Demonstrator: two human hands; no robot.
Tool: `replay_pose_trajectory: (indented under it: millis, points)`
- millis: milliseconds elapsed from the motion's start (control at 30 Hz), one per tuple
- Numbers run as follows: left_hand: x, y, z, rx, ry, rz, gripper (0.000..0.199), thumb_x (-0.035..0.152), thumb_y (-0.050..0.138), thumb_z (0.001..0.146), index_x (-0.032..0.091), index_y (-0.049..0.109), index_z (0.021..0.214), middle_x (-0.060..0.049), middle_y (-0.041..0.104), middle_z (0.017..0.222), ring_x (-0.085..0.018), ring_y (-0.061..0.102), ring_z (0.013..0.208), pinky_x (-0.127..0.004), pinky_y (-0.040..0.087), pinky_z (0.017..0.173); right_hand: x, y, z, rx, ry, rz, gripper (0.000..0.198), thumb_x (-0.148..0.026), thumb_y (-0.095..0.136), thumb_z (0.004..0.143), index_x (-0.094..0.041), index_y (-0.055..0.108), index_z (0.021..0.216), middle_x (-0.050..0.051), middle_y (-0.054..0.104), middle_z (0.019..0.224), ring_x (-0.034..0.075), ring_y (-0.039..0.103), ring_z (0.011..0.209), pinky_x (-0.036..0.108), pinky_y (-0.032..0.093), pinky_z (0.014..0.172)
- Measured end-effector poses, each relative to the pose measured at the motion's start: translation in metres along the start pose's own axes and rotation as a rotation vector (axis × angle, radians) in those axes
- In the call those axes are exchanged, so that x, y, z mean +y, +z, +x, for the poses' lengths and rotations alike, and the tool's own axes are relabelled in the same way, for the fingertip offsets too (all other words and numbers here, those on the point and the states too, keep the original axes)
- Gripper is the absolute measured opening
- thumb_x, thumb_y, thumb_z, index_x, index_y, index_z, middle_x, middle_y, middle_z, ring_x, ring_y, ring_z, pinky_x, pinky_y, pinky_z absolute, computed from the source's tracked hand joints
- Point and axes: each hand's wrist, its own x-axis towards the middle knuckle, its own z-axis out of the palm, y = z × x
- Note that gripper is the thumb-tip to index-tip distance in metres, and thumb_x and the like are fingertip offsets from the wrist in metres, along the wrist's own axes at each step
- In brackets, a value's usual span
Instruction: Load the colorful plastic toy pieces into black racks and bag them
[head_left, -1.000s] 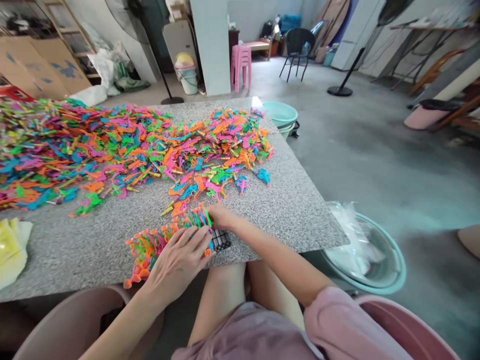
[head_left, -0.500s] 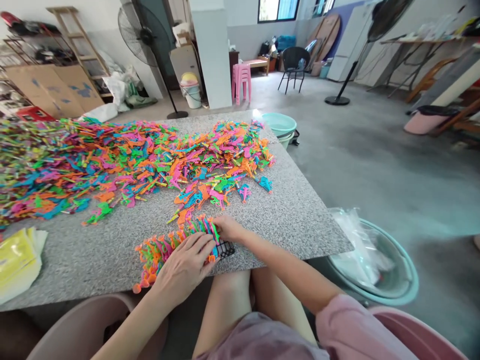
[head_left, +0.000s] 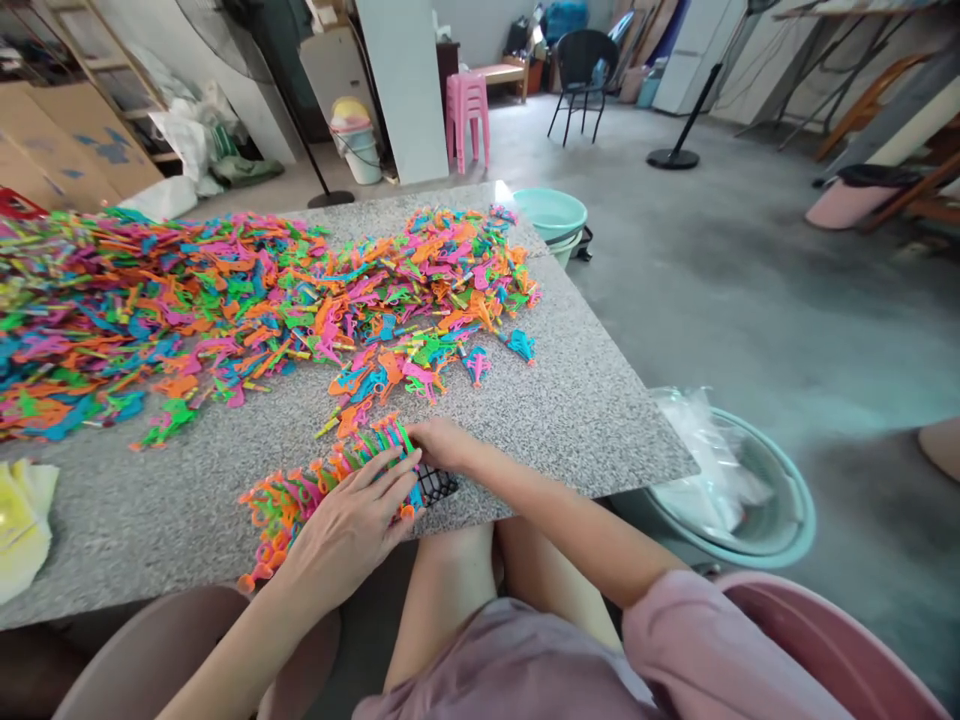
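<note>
Small colourful plastic toy guns with round orange tips stand packed in rows in a black grid rack near the table's front edge. Bare rack cells show only at its right end. My left hand lies across the rows from the front, fingers stretched out over the toys. At the far right side of the rows, my right hand has its fingers closed beside a green toy gun; its fingertips are partly hidden. Behind the rack spreads a large heap of loose toy guns.
The speckled stone table ends at a corner on the right. Yellow packaging sheets lie at its left. A green basin with clear plastic bags stands beyond the right edge. Pink tubs flank my legs.
The view has tilted downward and turned slightly right. Both hands stay at the rack, with only small finger shifts; the left fingers now reach a little nearer the right hand.
</note>
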Motion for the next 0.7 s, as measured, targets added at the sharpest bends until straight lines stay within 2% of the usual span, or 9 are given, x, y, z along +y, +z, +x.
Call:
replay_pose_trajectory:
  millis: [100, 133, 200, 267, 300, 367, 467, 600, 700]
  points:
    - [-0.002, 0.000, 0.001, -0.030, -0.034, -0.029, 0.027, 0.031, 0.046, 0.099, 0.013, 0.061, 0.112, -0.013, 0.064, 0.126, -0.028, 0.048, 0.130, -0.041, 0.052, 0.100, 0.009, -0.017, 0.002, -0.075, -0.052, -0.099, 0.020, -0.020, 0.065, 0.084, -0.020, 0.069, 0.103, 0.005, 0.072, 0.097, 0.021, 0.065, 0.096, 0.027, 0.047, 0.078]
    - [-0.002, 0.001, 0.000, -0.027, -0.044, -0.036, 0.027, 0.032, 0.046, 0.098, 0.014, 0.061, 0.114, -0.012, 0.064, 0.127, -0.027, 0.048, 0.130, -0.041, 0.051, 0.101, 0.017, -0.023, 0.000, -0.041, -0.047, -0.125, 0.027, -0.019, 0.067, 0.082, -0.020, 0.067, 0.109, 0.006, 0.071, 0.105, 0.021, 0.063, 0.103, 0.029, 0.047, 0.084]
    - [-0.002, 0.003, -0.001, -0.003, -0.051, -0.047, 0.027, 0.032, 0.046, 0.099, 0.015, 0.060, 0.115, -0.012, 0.062, 0.130, -0.026, 0.049, 0.129, -0.040, 0.050, 0.102, 0.036, -0.033, -0.007, 0.123, 0.049, -0.203, 0.040, -0.020, 0.069, 0.083, -0.018, 0.062, 0.122, 0.011, 0.064, 0.123, 0.023, 0.057, 0.117, 0.034, 0.045, 0.096]
    - [-0.001, 0.005, -0.002, 0.013, -0.044, -0.051, 0.026, 0.032, 0.044, 0.100, 0.016, 0.060, 0.112, -0.012, 0.061, 0.130, -0.026, 0.048, 0.130, -0.039, 0.050, 0.102, 0.053, -0.034, -0.019, 0.263, 0.178, -0.316, 0.039, -0.021, 0.064, 0.088, -0.014, 0.058, 0.125, 0.016, 0.056, 0.135, 0.026, 0.048, 0.128, 0.041, 0.041, 0.105]
    - [-0.001, 0.006, -0.003, 0.021, -0.038, -0.051, 0.026, 0.031, 0.043, 0.100, 0.015, 0.060, 0.111, -0.012, 0.061, 0.130, -0.026, 0.048, 0.130, -0.039, 0.050, 0.102, 0.058, -0.031, -0.025, 0.283, 0.202, -0.372, 0.034, -0.021, 0.060, 0.091, -0.012, 0.059, 0.123, 0.018, 0.054, 0.136, 0.028, 0.045, 0.131, 0.044, 0.039, 0.107]
    - [-0.002, 0.006, -0.003, 0.031, -0.032, -0.048, 0.027, 0.031, 0.042, 0.100, 0.015, 0.060, 0.112, -0.012, 0.061, 0.131, -0.025, 0.048, 0.130, -0.039, 0.051, 0.101, 0.058, -0.021, -0.038, 0.231, 0.131, -0.449, 0.027, -0.019, 0.054, 0.094, -0.009, 0.061, 0.118, 0.019, 0.055, 0.133, 0.028, 0.043, 0.132, 0.044, 0.038, 0.108]
    - [-0.003, 0.005, -0.004, 0.035, -0.032, -0.056, 0.028, 0.030, 0.042, 0.100, 0.017, 0.058, 0.119, -0.010, 0.061, 0.131, -0.025, 0.050, 0.128, -0.039, 0.052, 0.100, 0.046, -0.015, -0.049, 0.155, -0.008, -0.461, 0.025, -0.013, 0.052, 0.093, -0.013, 0.062, 0.116, 0.014, 0.061, 0.121, 0.023, 0.052, 0.121, 0.037, 0.044, 0.102]
    - [-0.005, 0.005, -0.007, -0.004, -0.041, -0.089, 0.029, 0.030, 0.045, 0.099, 0.016, 0.057, 0.120, -0.011, 0.061, 0.132, -0.027, 0.049, 0.128, -0.041, 0.053, 0.099, 0.045, -0.042, -0.037, 0.096, 0.028, -0.559, 0.025, -0.006, 0.048, 0.091, -0.016, 0.065, 0.107, 0.011, 0.064, 0.107, 0.021, 0.058, 0.107, 0.032, 0.049, 0.090]
    - [-0.004, 0.006, -0.008, -0.029, -0.069, -0.103, 0.029, 0.030, 0.048, 0.098, 0.016, 0.057, 0.120, -0.010, 0.060, 0.133, -0.028, 0.048, 0.129, -0.042, 0.052, 0.100, 0.056, -0.059, -0.013, 0.045, -0.078, -0.671, 0.025, -0.009, 0.045, 0.094, -0.014, 0.067, 0.105, 0.013, 0.062, 0.115, 0.024, 0.056, 0.110, 0.033, 0.050, 0.087]
